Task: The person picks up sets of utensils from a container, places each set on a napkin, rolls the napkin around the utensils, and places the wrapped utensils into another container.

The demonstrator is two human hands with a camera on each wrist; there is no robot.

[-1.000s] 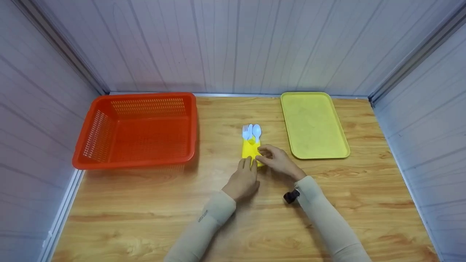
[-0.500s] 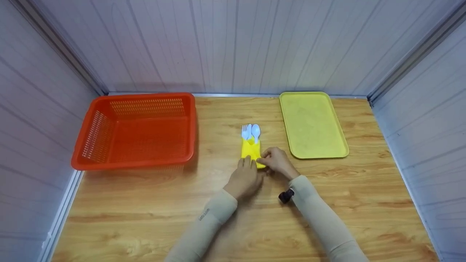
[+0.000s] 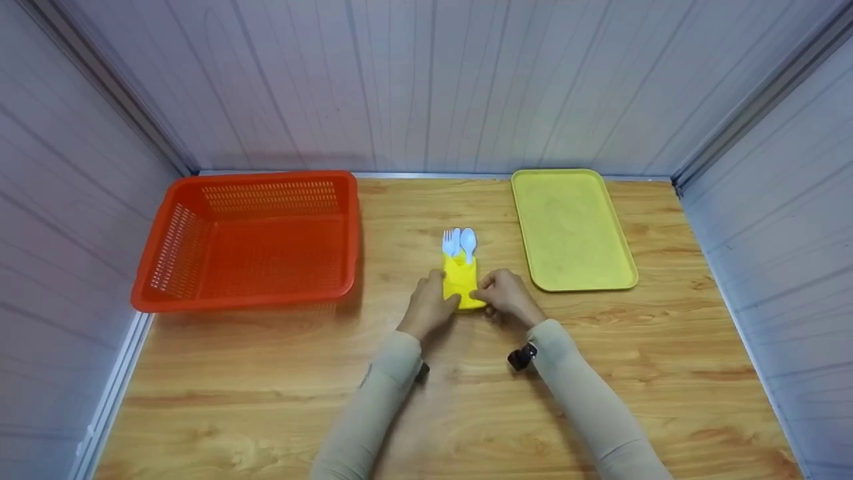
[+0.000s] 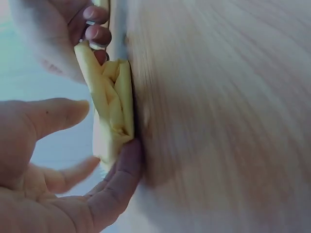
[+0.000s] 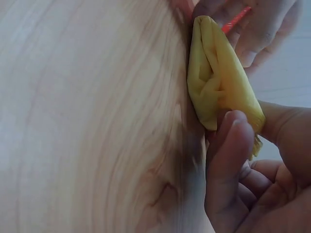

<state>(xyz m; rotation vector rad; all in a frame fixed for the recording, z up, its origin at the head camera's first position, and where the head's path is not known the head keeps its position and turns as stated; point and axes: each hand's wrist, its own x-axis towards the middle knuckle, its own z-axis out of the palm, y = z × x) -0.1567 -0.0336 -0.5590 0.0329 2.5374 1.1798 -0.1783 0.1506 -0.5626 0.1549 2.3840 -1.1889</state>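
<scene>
A yellow folded napkin (image 3: 460,280) lies on the wooden table with a white fork (image 3: 448,243), a knife (image 3: 456,240) and a spoon (image 3: 468,241) poking out of its far end. At its left side is my left hand (image 3: 426,308); the left wrist view shows the fingertips against the napkin's edge and the thumb (image 4: 60,114) straight and apart from it. My right hand (image 3: 510,297) pinches the lower right corner, thumb on top and a finger (image 5: 231,141) at the underside. The cutlery handles are hidden inside the folds.
An orange-red perforated basket (image 3: 352,247) stands on the left of the table (image 3: 266,373). To the right lies a yellow tray (image 3: 576,230). Pale panel walls (image 3: 400,87) enclose the back and both sides.
My left hand has shifted from the napkin's near end to its left side, uncovering more of the napkin. The right hand has slid down to the lower right corner and now pinches it.
</scene>
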